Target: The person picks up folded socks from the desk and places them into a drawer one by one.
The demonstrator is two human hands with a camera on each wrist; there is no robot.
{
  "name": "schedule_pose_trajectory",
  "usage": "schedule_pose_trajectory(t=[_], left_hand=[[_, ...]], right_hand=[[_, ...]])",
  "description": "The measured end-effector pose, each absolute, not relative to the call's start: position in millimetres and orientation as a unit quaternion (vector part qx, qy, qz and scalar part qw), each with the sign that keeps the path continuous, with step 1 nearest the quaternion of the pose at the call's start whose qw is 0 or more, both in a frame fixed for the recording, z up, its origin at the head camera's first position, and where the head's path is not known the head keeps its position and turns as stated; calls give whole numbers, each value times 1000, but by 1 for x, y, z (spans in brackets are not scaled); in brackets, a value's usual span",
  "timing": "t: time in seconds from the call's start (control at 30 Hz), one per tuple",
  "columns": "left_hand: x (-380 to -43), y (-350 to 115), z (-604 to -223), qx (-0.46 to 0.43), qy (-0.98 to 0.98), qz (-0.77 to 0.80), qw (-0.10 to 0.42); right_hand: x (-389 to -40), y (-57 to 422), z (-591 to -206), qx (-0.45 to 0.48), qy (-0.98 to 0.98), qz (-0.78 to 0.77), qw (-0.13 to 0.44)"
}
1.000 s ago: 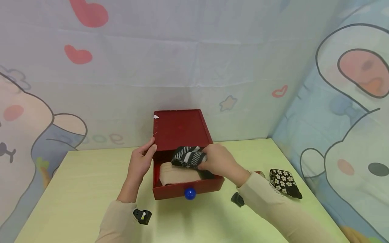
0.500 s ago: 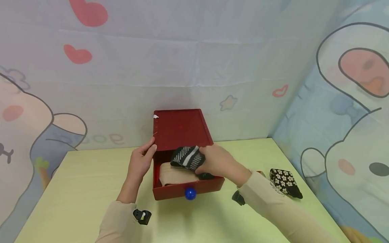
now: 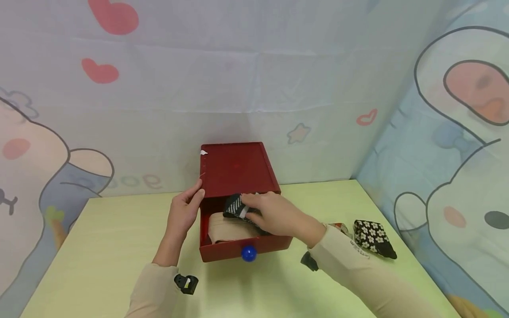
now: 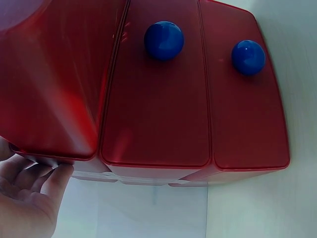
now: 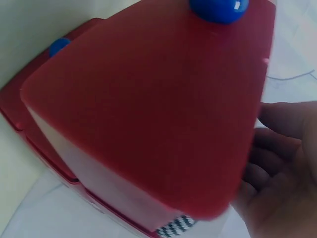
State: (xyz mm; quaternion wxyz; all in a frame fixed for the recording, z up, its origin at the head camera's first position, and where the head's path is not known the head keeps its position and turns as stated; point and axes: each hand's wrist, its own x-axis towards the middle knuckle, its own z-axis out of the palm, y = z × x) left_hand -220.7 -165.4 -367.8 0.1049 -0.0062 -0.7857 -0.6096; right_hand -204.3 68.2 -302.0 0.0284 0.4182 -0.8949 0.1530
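Your right hand [image 3: 280,214] reaches in over the right side of the pulled-out red plastic drawer [image 3: 222,253] and holds the folded black cloth with white stripes [image 3: 233,206] between thumb and forefinger. That cloth sits inside, toward the back and right, partly over the folded beige ribbed cloth [image 3: 228,228]. Its long axis seems to run across the drawer, slanting from the back left toward the front right, though your hand hides its right end.

Your left hand [image 3: 184,210] is the farther one, to the left of the black cloth and apart from it. Its fingertips touch the left edge of the red plastic drawer cabinet [image 3: 238,170]; you can't tell from these views whether they grip it or only rest there. The round blue knob [image 3: 248,253] faces you, in front of both cloths.
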Motion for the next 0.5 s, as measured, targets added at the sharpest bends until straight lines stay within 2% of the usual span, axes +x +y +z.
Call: schedule_pose_trajectory(t=[0.3, 0.5], left_hand=[[-221, -165, -368, -2, -784, -612, 106], [-221, -165, -369, -2, -782, -615, 103]], right_hand=[[-211, 67, -314, 398, -909, 118, -30], [-219, 67, -319, 404, -907, 120, -24]])
